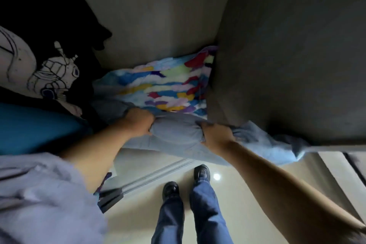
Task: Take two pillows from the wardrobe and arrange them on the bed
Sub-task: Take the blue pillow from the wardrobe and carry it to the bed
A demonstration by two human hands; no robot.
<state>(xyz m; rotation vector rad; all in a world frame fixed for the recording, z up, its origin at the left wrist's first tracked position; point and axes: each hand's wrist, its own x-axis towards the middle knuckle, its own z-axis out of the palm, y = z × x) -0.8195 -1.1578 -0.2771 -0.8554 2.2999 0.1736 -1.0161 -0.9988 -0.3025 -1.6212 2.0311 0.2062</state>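
Observation:
A pale blue pillow sticks out over the front edge of a wardrobe shelf, its right end hanging past the edge. My left hand grips its left part and my right hand grips its middle, both bunching the cloth. Behind it on the shelf lies a second pillow with bright patches of blue, yellow, red and purple, pressed against the wardrobe's right wall.
The grey wardrobe side panel stands close on the right, the back panel behind. Dark hanging clothes with a white print and a teal item crowd the left. Below are a glossy floor, sliding-door rail and my shoes.

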